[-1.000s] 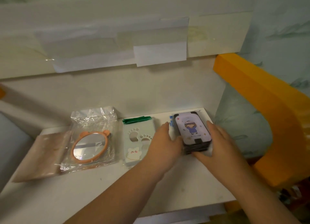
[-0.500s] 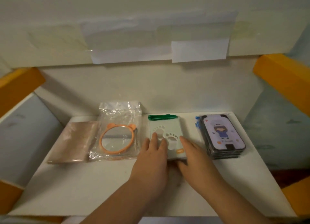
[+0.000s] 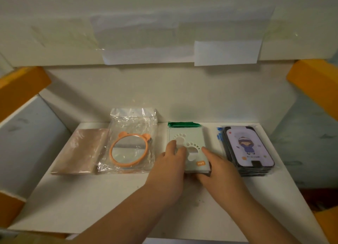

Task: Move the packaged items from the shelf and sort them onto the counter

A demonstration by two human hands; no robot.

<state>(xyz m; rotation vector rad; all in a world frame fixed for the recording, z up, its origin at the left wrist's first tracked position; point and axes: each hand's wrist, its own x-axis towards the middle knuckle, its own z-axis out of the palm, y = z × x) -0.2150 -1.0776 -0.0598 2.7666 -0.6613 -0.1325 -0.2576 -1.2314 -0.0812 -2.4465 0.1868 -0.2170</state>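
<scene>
Both your hands, left hand (image 3: 169,166) and right hand (image 3: 218,167), rest flat-fingered on the paw-print pack (image 3: 188,146), squeezed between bagged mirror (image 3: 129,149) and case stack (image 3: 247,150).

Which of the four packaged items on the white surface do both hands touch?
The pale green paw-print pack, third from the left: the left hand and right hand rest on it. The brown pack, mirror and card stack lie untouched.

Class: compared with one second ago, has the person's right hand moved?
Yes. The right hand has gone left, off the stack of phone cases, to the green paw-print packet beside it.
</scene>
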